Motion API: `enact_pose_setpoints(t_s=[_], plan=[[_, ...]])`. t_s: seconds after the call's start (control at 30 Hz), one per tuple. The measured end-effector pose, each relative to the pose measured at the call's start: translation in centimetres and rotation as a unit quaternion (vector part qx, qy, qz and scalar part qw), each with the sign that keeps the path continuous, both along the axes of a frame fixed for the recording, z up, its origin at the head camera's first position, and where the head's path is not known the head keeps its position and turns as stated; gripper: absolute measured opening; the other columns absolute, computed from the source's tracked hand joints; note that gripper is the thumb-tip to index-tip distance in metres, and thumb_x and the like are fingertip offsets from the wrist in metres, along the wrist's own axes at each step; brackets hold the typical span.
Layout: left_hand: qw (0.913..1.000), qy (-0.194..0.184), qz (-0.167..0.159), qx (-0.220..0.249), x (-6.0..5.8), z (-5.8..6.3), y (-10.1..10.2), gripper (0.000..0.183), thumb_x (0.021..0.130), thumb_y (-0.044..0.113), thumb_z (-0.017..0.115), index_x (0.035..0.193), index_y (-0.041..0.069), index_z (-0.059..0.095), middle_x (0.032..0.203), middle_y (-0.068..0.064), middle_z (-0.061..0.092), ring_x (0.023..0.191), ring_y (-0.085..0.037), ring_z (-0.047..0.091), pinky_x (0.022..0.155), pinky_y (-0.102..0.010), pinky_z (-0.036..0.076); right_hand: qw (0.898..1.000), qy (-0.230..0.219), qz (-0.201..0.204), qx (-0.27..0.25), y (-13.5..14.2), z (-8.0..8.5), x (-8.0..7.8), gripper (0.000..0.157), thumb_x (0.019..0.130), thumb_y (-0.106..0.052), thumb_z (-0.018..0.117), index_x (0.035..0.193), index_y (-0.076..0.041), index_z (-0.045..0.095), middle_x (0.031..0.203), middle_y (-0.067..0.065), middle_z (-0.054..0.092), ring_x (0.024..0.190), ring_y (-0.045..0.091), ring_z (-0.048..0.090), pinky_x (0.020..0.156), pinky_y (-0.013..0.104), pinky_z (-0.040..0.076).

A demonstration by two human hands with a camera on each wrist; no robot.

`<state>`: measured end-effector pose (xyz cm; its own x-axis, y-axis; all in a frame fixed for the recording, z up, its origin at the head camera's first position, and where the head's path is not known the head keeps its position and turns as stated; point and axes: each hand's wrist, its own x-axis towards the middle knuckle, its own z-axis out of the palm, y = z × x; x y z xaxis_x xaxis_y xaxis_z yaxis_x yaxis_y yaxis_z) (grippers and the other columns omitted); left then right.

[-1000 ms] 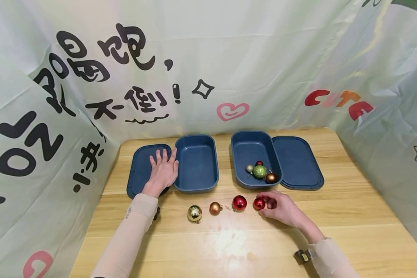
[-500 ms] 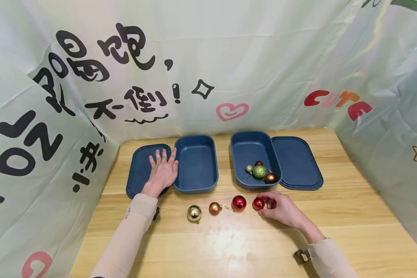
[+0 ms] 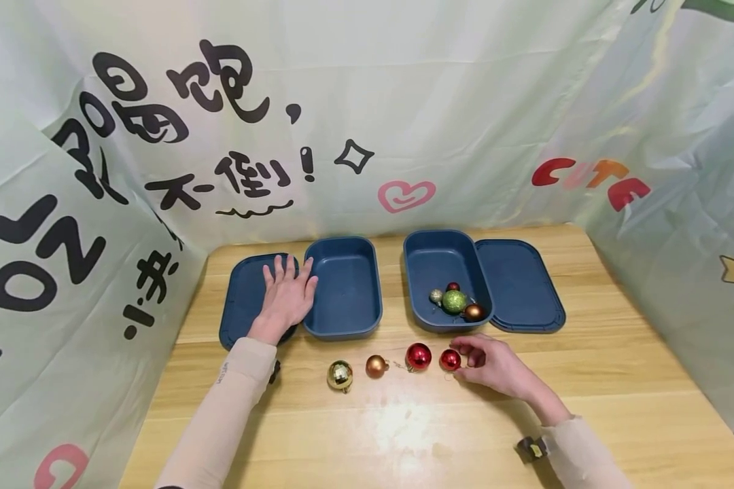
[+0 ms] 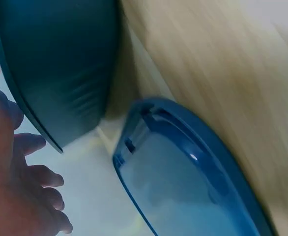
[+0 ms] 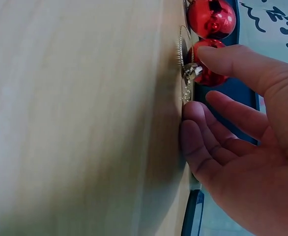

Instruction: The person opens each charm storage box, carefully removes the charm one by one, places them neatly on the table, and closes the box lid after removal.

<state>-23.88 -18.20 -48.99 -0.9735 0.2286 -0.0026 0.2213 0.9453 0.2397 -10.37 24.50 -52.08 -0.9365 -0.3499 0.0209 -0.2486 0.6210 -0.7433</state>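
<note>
My right hand (image 3: 495,363) is beside a small red bauble (image 3: 450,360) on the wooden table. In the right wrist view the thumb (image 5: 222,59) overlaps this bauble, while the other fingers stand apart from it, loosely bent. Its silver cap and thin cord face the camera. To its left lie a larger red bauble (image 3: 418,356), a copper bauble (image 3: 376,367) and a faceted gold bauble (image 3: 340,375). My left hand (image 3: 283,299) is spread, fingers straight, over the left blue lid (image 3: 240,299), beside the left blue box (image 3: 342,292), which has nothing in it.
The right blue box (image 3: 440,258) holds several baubles, among them a glittery green bauble (image 3: 454,301) and a copper one. Another blue lid (image 3: 522,288) lies against its right side. A printed fabric backdrop (image 3: 465,122) rises behind the table and at both sides.
The head view has shifted slightly to the right. My right hand has drawn back a little from the small red bauble, which stays in place. The left hand has barely moved.
</note>
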Motion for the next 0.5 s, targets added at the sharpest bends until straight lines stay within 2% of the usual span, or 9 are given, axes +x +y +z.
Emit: enact_pose_setpoints(t_s=[0.2,0.5], plan=[[0.9994,0.018,-0.030,0.002,0.3,0.4,2.2,0.061,0.116,0.047,0.025,0.170,0.020,0.023,0.175,-0.027,0.013,0.163,-0.049,-0.005,0.129,-0.069,-0.003,1.000,-0.004,0.005,-0.013,0.0,0.4,-0.1,0.052,0.080,-0.009,0.090,0.127,0.001,0.071,0.106,0.007,0.071,0.083,0.012,0.064,0.071,0.021,0.054],[0.9960,0.048,-0.074,-0.012,1.0,0.9,4.8,0.060,0.115,0.047,0.029,0.170,0.021,0.026,0.173,-0.030,0.019,0.162,-0.052,0.008,0.128,-0.071,0.005,1.000,0.013,0.011,-0.011,0.2,0.1,0.2,0.045,0.081,-0.008,0.088,0.122,0.001,0.074,0.104,0.009,0.074,0.081,0.011,0.064,0.071,0.024,0.056]])
